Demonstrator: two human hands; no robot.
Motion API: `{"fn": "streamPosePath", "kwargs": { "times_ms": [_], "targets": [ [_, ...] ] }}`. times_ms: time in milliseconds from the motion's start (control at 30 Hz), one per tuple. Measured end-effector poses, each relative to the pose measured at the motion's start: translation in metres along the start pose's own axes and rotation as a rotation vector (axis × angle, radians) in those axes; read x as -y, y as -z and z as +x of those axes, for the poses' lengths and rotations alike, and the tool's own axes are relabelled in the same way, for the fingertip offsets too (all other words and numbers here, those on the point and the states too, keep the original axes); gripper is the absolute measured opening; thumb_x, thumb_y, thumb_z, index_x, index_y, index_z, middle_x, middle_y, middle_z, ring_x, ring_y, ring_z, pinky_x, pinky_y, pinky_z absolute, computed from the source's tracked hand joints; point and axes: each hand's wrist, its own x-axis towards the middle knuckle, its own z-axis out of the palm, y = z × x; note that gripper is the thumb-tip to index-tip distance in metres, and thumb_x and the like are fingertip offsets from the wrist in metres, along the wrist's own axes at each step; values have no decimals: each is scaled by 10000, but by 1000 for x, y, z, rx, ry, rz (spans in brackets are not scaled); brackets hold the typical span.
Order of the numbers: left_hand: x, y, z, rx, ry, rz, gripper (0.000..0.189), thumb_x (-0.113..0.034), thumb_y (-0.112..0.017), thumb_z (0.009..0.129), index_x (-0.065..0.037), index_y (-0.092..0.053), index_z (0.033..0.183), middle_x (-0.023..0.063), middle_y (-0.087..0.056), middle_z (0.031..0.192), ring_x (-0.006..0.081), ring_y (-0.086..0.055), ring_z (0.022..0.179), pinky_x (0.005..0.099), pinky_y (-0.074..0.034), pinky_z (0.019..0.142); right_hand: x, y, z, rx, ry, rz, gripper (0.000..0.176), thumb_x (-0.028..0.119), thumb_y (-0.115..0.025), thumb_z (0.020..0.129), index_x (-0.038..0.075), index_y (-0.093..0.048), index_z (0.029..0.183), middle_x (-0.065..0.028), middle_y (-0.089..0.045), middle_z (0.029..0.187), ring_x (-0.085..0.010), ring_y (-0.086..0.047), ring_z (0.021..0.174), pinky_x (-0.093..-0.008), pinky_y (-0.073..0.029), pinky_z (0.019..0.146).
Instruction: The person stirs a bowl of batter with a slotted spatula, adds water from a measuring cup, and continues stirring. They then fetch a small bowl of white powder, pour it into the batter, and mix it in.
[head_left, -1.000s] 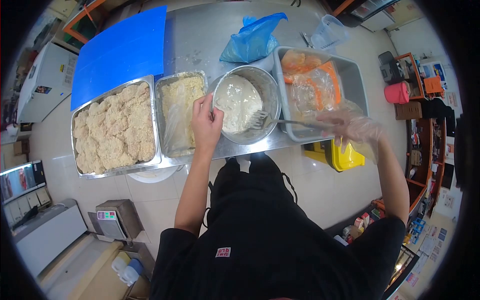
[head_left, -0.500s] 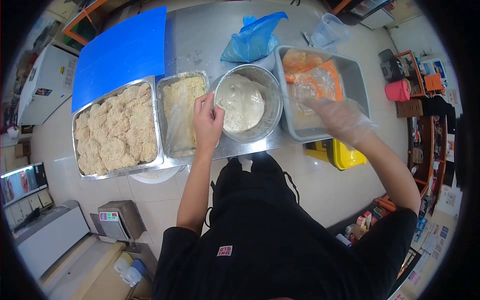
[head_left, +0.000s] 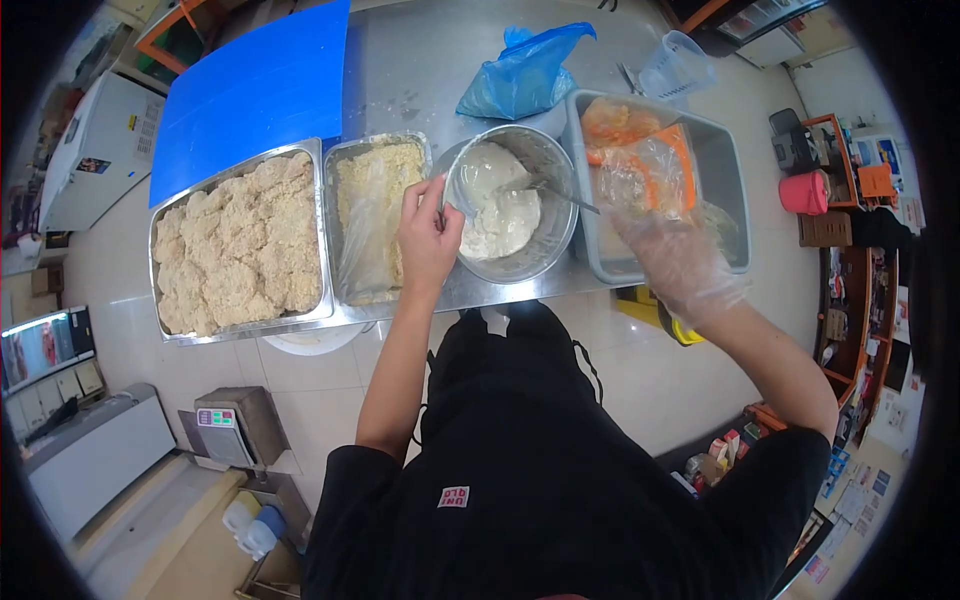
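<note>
A round metal bowl holds thick white batter. My left hand is bare and closed on the bowl's left rim, thumb toward the inside. In a clear plastic glove, my right hand is closed around the handle end of a thin metal utensil. The utensil slants over the bowl's right rim, and its far end is sunk in the batter, so its shape is hidden. Left of the bowl stands a metal tray of pale crumbs with a clear plastic bag lying on them.
A large metal tray heaped with crumb-coated pieces stands at left, near a blue board. At right is a grey tub holding orange-tinted raw meat and plastic packaging. Behind the bowl sit a blue bag and a clear measuring jug.
My right hand has moved slightly down, and the utensil now shows plainly in the batter, where the surface is disturbed. My left hand stays on the rim. The whole view has shifted a little.
</note>
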Motion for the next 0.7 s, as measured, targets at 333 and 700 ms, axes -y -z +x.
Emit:
{"fn": "streamPosePath", "kwargs": {
  "times_ms": [333, 700],
  "targets": [
    [6, -1, -1, -51, -26, 21, 397, 5, -628, 834, 12, -665, 1228, 106, -623, 1088, 116, -558, 584, 281, -480, 560, -19, 10, 17, 29, -37, 170, 551, 41, -641, 825, 171, -588, 1357, -162, -709, 928, -337, -708, 837, -430, -560, 753],
    [2, -5, -4, -86, 29, 7, 397, 13, -603, 852, 31, -645, 1246, 111, -611, 1090, 113, -560, 630, 272, -477, 587, -45, 7, 36, 103, -121, 124, 459, 49, -639, 828, 205, -665, 1259, -135, -714, 945, -345, -709, 845, -455, -554, 774]
  ]
}}
